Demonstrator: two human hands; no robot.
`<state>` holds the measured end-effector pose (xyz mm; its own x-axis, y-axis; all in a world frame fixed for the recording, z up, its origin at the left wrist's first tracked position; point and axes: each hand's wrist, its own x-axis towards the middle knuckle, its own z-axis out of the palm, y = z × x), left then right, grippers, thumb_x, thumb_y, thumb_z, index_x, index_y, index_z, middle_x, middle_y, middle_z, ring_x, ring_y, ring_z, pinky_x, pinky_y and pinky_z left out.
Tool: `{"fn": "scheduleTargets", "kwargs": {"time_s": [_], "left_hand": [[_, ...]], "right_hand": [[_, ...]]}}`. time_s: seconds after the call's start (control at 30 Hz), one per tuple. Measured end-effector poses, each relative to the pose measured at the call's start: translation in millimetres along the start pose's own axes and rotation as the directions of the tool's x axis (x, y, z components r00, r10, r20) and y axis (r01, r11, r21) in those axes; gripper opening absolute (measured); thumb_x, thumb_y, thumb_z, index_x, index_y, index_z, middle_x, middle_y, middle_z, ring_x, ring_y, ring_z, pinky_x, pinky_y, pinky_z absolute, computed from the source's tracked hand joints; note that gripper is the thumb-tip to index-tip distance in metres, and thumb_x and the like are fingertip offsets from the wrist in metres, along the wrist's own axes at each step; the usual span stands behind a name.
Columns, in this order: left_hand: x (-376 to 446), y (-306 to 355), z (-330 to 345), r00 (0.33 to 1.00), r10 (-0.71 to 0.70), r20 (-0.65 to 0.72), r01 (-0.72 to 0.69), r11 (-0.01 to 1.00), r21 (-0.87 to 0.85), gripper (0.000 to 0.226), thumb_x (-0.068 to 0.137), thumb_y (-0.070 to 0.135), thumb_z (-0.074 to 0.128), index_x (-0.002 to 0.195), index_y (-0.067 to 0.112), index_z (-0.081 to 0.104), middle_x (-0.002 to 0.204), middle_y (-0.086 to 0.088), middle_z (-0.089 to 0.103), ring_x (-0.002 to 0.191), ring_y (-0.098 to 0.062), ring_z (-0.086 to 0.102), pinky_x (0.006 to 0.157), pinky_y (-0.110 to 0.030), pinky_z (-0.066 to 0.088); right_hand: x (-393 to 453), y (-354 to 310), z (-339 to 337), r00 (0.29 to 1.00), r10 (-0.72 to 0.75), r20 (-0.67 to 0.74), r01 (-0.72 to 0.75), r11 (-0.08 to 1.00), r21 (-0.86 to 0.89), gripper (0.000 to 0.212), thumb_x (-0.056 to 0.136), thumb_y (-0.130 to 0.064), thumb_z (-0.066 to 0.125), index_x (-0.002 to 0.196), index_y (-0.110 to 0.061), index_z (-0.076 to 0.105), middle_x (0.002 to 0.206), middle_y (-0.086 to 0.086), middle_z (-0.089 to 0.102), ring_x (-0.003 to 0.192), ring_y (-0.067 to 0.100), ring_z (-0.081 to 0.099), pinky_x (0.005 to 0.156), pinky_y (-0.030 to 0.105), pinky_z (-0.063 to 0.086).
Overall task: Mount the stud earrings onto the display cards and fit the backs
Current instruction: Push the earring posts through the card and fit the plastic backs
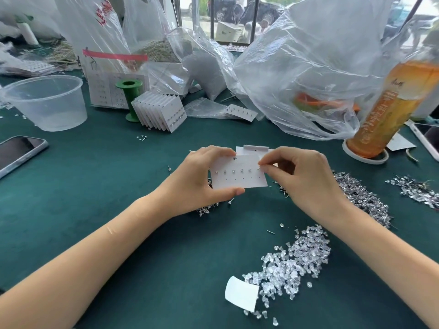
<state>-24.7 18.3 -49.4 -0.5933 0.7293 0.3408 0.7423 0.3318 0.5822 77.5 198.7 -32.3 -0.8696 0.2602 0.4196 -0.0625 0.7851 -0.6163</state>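
My left hand [197,179] holds a white display card [237,179] by its left side, thumb under the lower edge and fingers over the top. Several stud earrings sit in the card's upper row; the lower row of holes is bare. My right hand [306,179] pinches a stud earring [259,167] at the card's upper right hole. A heap of loose stud earrings [361,195] lies on the green table to the right. Clear plastic backs [294,262] are piled in front, near a small white card [241,293].
A stack of filled cards [161,110] leans by a green spool [129,96]. A clear plastic tub [47,103] and a phone [16,154] lie at left. Plastic bags [308,67] crowd the back, an orange drink bottle [389,110] and another phone [427,138] stand right.
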Motion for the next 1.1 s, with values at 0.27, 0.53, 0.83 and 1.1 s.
{"fn": "scheduleTargets", "kwargs": {"time_s": [0.27, 0.53, 0.83, 1.1], "left_hand": [[-0.5, 0.4, -0.6, 1.000, -0.021, 0.024, 0.022, 0.997, -0.070, 0.062, 0.068, 0.037, 0.081, 0.122, 0.022, 0.054, 0.113, 0.015, 0.056, 0.103, 0.002, 0.047, 0.088, -0.004, 0.033], [-0.5, -0.5, -0.1, 0.999, -0.037, 0.031, 0.039, 0.996, -0.084, 0.062, 0.068, 0.040, 0.080, 0.122, 0.025, 0.054, 0.114, 0.018, 0.056, 0.103, 0.007, 0.048, 0.087, -0.003, 0.033], [-1.3, -0.3, 0.2, 0.999, -0.041, 0.029, 0.043, 0.995, -0.085, 0.063, 0.067, 0.039, 0.080, 0.123, 0.024, 0.054, 0.114, 0.017, 0.057, 0.102, 0.003, 0.048, 0.087, -0.005, 0.034], [-1.6, -1.8, 0.8, 0.998, -0.054, 0.029, 0.058, 0.991, -0.124, 0.062, 0.068, 0.039, 0.080, 0.122, 0.025, 0.055, 0.116, 0.015, 0.058, 0.104, 0.003, 0.051, 0.089, -0.008, 0.036]], "right_hand": [[-1.2, 0.9, 0.5, 0.998, -0.069, -0.014, 0.068, 0.994, -0.089, 0.014, 0.080, -0.006, 0.074, 0.080, -0.021, 0.073, 0.058, -0.015, 0.048, 0.059, -0.001, 0.048, 0.060, 0.005, 0.034], [-0.9, -3.1, -2.9, 0.987, -0.155, 0.027, 0.158, 0.973, -0.169, 0.008, 0.080, -0.003, 0.074, 0.081, -0.011, 0.073, 0.065, -0.026, 0.044, 0.059, -0.002, 0.048, 0.064, 0.008, 0.034], [-1.2, -0.2, -3.7, 0.985, -0.165, 0.058, 0.172, 0.970, -0.172, 0.008, 0.082, -0.005, 0.073, 0.084, -0.012, 0.074, 0.068, -0.025, 0.048, 0.062, 0.000, 0.048, 0.064, 0.012, 0.035], [2.0, 8.3, -3.6, 0.998, 0.069, -0.009, -0.067, 0.986, 0.150, 0.017, 0.088, -0.024, 0.065, 0.095, -0.040, 0.067, 0.084, -0.012, 0.063, 0.059, 0.007, 0.044, 0.058, 0.009, 0.038]]}}
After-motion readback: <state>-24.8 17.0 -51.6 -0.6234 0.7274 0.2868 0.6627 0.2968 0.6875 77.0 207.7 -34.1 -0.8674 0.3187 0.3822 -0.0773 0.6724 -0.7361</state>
